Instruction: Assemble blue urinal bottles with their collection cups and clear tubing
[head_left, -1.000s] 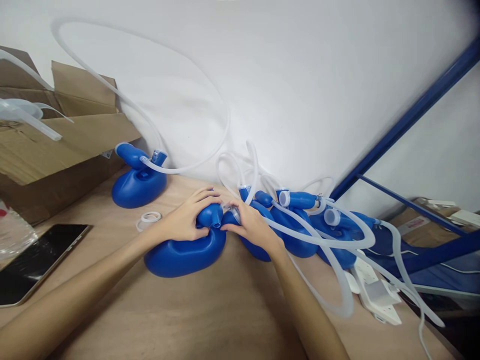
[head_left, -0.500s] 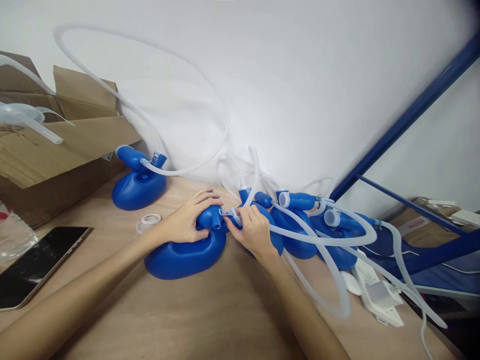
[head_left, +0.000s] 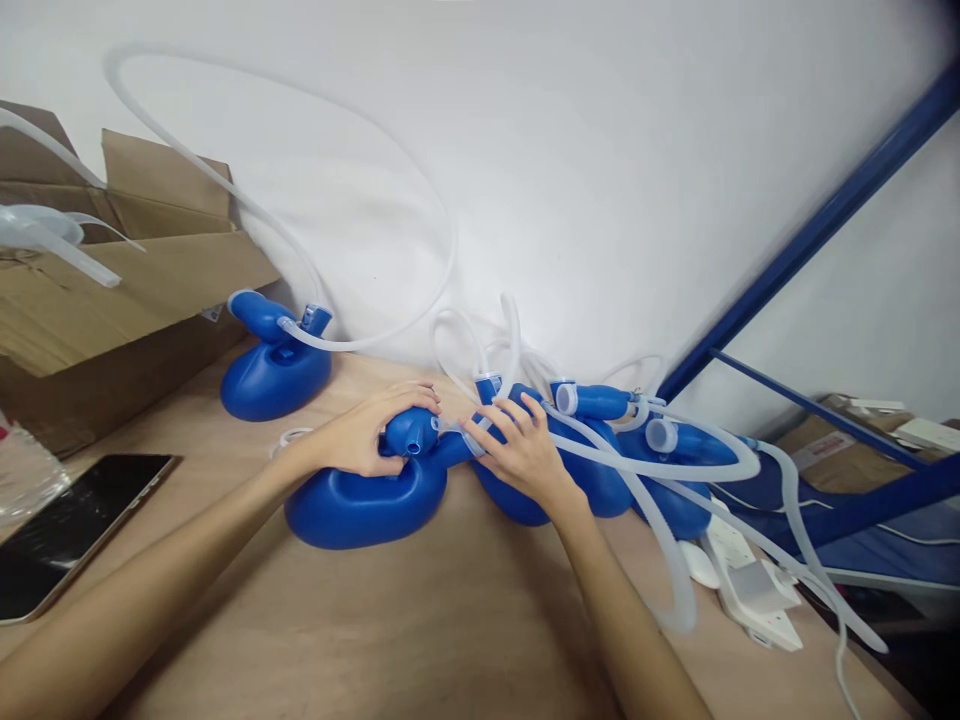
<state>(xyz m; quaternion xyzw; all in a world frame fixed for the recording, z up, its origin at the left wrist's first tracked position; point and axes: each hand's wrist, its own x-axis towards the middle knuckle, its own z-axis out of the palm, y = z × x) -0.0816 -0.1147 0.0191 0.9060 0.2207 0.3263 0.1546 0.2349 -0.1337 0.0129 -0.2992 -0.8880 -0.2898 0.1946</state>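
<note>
- While gripping the blue plastic bottle (head_left: 365, 515) by its rounded top, curling the left hand (head_left: 367, 430) around it.
- With the right hand (head_left: 529, 455), spreading fingers at the bottle's translucent cap (head_left: 472, 441); cannot tell whether touching it.
- Holding that bottle on the wooden tabletop (head_left: 360, 640), just left of other blue bottles (head_left: 604, 487).

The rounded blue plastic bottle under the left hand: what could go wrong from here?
The rounded blue plastic bottle might twist or slide on the wood-grained tabletop, since the left hand grips only its upper part. The right hand, at its neck, could snag the translucent flexible hose close behind the fingers. The white ring, partly hidden by the left wrist, might get knocked aside.
</note>
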